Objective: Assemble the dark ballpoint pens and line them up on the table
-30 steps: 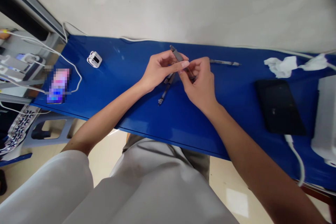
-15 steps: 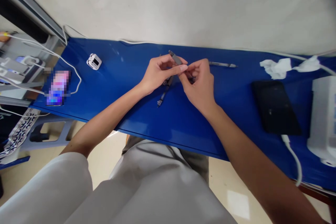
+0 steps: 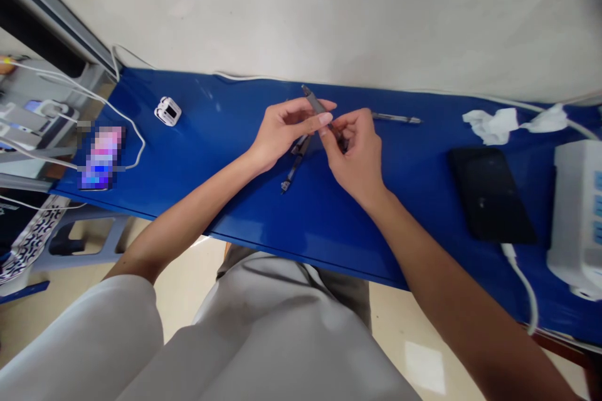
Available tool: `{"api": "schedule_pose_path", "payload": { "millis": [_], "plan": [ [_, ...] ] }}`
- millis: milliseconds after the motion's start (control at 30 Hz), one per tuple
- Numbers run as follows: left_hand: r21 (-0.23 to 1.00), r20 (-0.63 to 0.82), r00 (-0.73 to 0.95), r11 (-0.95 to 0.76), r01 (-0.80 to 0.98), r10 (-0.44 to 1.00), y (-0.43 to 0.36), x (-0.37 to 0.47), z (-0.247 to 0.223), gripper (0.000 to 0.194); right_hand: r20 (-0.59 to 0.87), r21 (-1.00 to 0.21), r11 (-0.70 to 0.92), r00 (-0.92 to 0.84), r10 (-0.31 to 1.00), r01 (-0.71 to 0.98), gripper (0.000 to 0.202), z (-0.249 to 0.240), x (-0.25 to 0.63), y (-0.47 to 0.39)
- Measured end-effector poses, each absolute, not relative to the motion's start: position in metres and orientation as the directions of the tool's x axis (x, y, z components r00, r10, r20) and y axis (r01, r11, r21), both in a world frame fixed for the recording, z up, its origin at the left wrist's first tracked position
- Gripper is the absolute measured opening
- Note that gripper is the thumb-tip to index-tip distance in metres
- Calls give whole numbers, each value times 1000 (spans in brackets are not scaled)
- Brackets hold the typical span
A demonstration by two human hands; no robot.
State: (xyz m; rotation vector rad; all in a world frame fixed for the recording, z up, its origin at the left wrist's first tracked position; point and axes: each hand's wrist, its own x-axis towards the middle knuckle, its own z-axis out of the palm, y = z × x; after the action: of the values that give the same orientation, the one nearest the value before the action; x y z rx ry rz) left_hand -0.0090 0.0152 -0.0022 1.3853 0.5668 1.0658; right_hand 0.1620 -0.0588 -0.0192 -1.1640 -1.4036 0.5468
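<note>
Between my hands, above the blue table (image 3: 226,138), is a grey pen (image 3: 314,100), its dark tip slanting up to the left. My left hand (image 3: 285,130) pinches its upper part between thumb and fingers. My right hand (image 3: 356,150) is closed around the lower end, which its fingers largely hide. Beneath my hands another pen (image 3: 292,173) lies on the table, its far end covered by my left hand. A clear pen (image 3: 397,118) lies just beyond my right hand.
A small white device (image 3: 168,111) and a lit phone (image 3: 102,158) are on the left. To the right lie crumpled tissues (image 3: 491,126), a black tablet-like device (image 3: 491,194) with a white cable (image 3: 523,282), and a white box (image 3: 576,213). A wall (image 3: 329,19) stands behind the table.
My hands keep their hold on the grey pen. Its lower end shows a little more between my fingers, and the right hand has shifted slightly. The view has moved a little.
</note>
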Motion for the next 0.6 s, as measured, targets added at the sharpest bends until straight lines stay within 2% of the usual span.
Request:
{"api": "schedule_pose_path", "payload": {
  "millis": [300,400,533,600],
  "plan": [
    [957,208,447,-85,-279,870,17,-9,-6,39,470,-787,386,64,880,482,48,-11,165,-62],
    [962,186,445,-69,-265,876,16,-10,-4,40,458,-824,369,122,881,430,43,-15,164,-60],
    [958,166,395,-52,-282,903,16,-11,-2,39,446,-867,365,199,873,340,51,-18,164,-55],
    [956,146,363,-37,-291,920,17,-12,0,37,426,-885,354,221,877,301,47,-16,166,-54]
  ]
}}
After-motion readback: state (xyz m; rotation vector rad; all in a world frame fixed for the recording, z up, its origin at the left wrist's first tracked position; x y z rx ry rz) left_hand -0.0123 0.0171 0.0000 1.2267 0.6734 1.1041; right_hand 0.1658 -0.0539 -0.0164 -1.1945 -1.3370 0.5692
